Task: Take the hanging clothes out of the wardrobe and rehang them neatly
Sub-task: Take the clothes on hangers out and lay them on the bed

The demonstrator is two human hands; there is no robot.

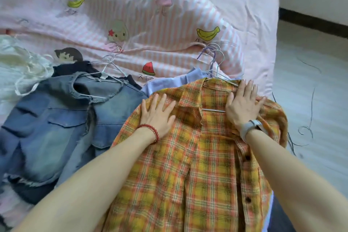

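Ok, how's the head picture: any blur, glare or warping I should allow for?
Head view: soft, even daylight, no hard shadows or glare. The plaid shirt and both hands, left and right, are fairly sharp; the quilt at the top looks soft and washed out. The wide lens bends the edges, so the forearms look stretched.

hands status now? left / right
Left hand: open, flat on the plaid shirt, holding nothing.
Right hand: open, flat on the shirt's shoulder, holding nothing.

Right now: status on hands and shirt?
Left hand and right hand flat, open, pressing orange-yellow plaid shirt on pink striped bed. Wire hanger inside. Blue denim vest alongside.
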